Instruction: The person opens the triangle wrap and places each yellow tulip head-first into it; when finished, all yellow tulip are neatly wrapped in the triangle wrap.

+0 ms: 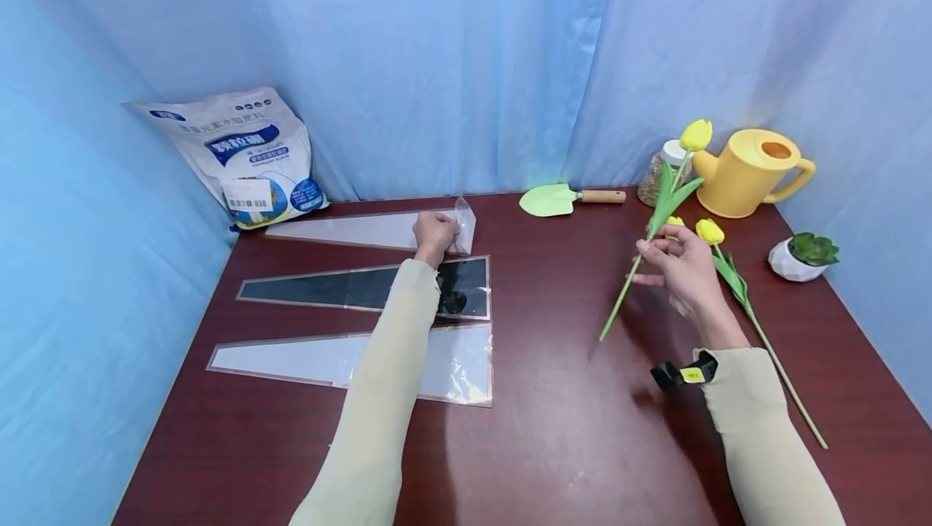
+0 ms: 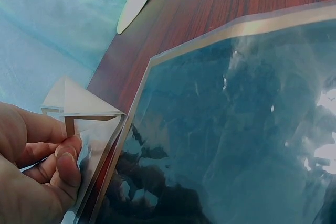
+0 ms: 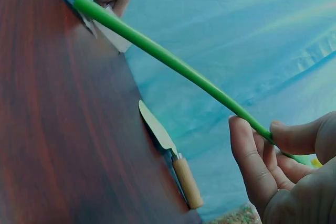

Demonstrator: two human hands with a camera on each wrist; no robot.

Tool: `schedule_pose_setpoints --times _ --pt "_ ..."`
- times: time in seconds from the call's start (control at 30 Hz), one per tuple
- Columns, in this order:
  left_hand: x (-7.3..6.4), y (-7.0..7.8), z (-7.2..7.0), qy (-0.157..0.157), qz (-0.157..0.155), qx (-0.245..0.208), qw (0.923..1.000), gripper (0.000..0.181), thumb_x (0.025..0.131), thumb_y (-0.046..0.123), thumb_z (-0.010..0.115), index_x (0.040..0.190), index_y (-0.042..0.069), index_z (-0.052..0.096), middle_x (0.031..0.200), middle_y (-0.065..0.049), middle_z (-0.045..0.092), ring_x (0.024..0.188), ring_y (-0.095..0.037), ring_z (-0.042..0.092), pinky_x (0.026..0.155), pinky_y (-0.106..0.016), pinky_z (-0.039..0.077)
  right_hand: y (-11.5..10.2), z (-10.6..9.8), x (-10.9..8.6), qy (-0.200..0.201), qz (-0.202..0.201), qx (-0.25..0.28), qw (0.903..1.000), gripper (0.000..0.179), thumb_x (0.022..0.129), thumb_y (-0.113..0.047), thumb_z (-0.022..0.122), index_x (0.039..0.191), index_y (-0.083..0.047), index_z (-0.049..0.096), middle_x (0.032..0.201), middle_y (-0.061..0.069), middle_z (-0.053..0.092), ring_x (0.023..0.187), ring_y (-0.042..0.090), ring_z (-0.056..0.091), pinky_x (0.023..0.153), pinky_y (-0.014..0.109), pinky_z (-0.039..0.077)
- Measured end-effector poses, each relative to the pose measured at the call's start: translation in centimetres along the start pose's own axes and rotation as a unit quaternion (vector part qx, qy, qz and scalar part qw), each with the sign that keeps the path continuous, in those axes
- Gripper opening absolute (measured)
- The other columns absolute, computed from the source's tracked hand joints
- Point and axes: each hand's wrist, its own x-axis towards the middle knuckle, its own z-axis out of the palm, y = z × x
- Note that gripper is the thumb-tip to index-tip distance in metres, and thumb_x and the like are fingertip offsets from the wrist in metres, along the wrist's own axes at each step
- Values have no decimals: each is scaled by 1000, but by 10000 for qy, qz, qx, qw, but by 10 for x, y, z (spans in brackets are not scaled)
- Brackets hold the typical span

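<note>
Near the back of the table, my left hand (image 1: 434, 235) pinches the wide end of the farthest flower sleeve (image 1: 349, 228), a long tapering white one with a see-through border. In the left wrist view the pinched film (image 2: 89, 98) is folded up at the corner. A dark sleeve (image 1: 306, 290) and another white sleeve (image 1: 284, 358) lie flat in front of it. My right hand (image 1: 684, 271) holds a yellow artificial tulip (image 1: 664, 201) by its green stem (image 3: 173, 64), between thumb and fingers, blossom up and stem end slanting down-left above the table.
Another yellow tulip (image 1: 741, 291) lies right of my right hand; a further yellow blossom (image 1: 675, 221) shows behind it. Along the back stand a fertilizer bag (image 1: 251, 158), a green trowel (image 1: 549, 200), a jar (image 1: 646, 184) and a yellow watering can (image 1: 743, 178). A potted succulent (image 1: 797, 260) sits far right.
</note>
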Motion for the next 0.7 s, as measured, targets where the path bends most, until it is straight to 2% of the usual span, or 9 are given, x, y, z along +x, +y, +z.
schedule_pose_setpoints --times 0.3,0.47,0.7 --pt "-1 -1 1 -21 16 53 10000 12 89 9 68 92 0 76 97 -17 73 71 -17 58 60 -27 46 -5 17 12 177 -107 670 9975 27 93 -4 66 112 -9 48 80 -5 66 77 7 68 60 33 62" --pt "-2 -2 0 -75 61 83 9999 13 91 11 68 91 1 76 96 -16 73 65 -15 57 58 -27 46 -6 29 19 350 -147 1044 9938 28 93 -2 66 112 -7 46 77 -3 62 76 8 67 60 34 62" --pt "-2 -1 -1 -54 43 93 9999 13 91 10 68 92 1 76 96 -16 73 66 -15 57 57 -26 45 -9 46 30 380 -243 1463 9882 25 93 -1 64 108 -9 46 78 -1 59 78 10 67 66 38 63"
